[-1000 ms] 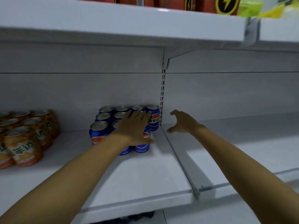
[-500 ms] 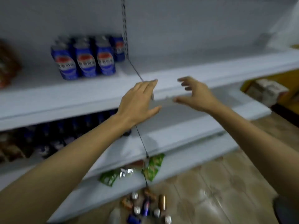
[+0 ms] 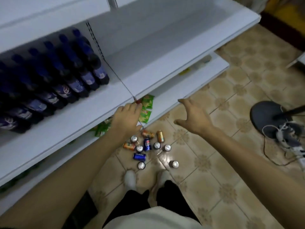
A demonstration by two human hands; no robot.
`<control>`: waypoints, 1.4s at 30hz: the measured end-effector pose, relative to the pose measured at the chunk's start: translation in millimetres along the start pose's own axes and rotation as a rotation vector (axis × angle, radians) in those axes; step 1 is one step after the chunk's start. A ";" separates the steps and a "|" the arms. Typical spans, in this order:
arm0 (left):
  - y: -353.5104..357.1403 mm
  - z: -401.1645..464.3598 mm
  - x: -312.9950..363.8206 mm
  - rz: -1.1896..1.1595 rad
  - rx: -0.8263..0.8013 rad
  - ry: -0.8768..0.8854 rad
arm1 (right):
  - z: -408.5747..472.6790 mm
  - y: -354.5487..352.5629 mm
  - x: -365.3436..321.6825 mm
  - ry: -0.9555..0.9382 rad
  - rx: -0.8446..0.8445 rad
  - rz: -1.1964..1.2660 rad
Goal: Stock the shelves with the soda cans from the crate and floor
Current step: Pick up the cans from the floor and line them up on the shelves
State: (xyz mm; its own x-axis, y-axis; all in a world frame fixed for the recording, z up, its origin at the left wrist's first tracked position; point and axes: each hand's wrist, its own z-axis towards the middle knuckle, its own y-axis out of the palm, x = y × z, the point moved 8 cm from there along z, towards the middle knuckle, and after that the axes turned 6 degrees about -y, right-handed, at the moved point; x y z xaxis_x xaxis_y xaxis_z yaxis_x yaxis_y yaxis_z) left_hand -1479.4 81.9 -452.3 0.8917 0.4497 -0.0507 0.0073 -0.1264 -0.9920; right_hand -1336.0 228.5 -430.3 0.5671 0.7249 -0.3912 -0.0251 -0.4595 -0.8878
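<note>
Both hands empty, reaching down toward the floor. Left hand [image 3: 127, 117] has its fingers loosely together and straight, in front of the white shelf edge [image 3: 69, 124]. Right hand [image 3: 194, 115] is spread wide, thumb apart from the fingers, hanging over bare tile.

Soda cans [image 3: 148, 146] sit in a loose cluster on the floor, directly below and slightly nearer than both hands, just ahead of the white shoes [image 3: 130, 179]. Left hand is closer to the cluster's left side; right hand lines up better with the lone upright can [image 3: 173, 164] at the near right. No crate in view.

Axes matter for the grab (judging here): about six cans stand upright showing silver lids, so a top-down wrap round the wall works. Others lie on their sides: the blue can [image 3: 147, 144] with its long axis running far to near, another blue can [image 3: 139, 156] lying left to right, the orange cans [image 3: 147, 134] tilted, the gold can [image 3: 160, 136] roughly far to near. Those need fingers across the short way.

Cans are smooth shiny metal cylinders, likely to roll if nudged. Floor tile [image 3: 231, 96] is glossy, patterned beige, with glare near the cans. Shelves are flat painted white; dark blue bottles [image 3: 54, 83] fill the left bay, green snack packets [image 3: 146, 108] sit on the bottom shelf.
</note>
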 end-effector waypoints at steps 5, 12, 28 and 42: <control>105.8 -26.0 -5.1 0.010 -0.119 0.030 | 5.2 113.0 10.2 0.082 -0.155 0.031; 302.2 -72.2 15.5 -0.202 -0.507 0.021 | -5.7 314.7 51.9 0.241 -0.422 0.160; 767.9 -48.3 -40.2 -1.118 -0.588 -1.156 | 89.5 759.8 200.5 0.795 -0.265 0.890; 779.2 -67.2 -20.7 -1.642 -0.592 -1.473 | 93.8 765.6 179.2 0.842 -0.305 1.330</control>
State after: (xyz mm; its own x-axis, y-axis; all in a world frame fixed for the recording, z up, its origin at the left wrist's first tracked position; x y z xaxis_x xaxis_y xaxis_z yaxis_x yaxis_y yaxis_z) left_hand -1461.7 -85.3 -1216.4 -0.8467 0.4930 0.2002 0.4729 0.8697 -0.1414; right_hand -1330.9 54.7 -1202.8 0.5510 -0.6831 -0.4793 -0.7486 -0.6585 0.0779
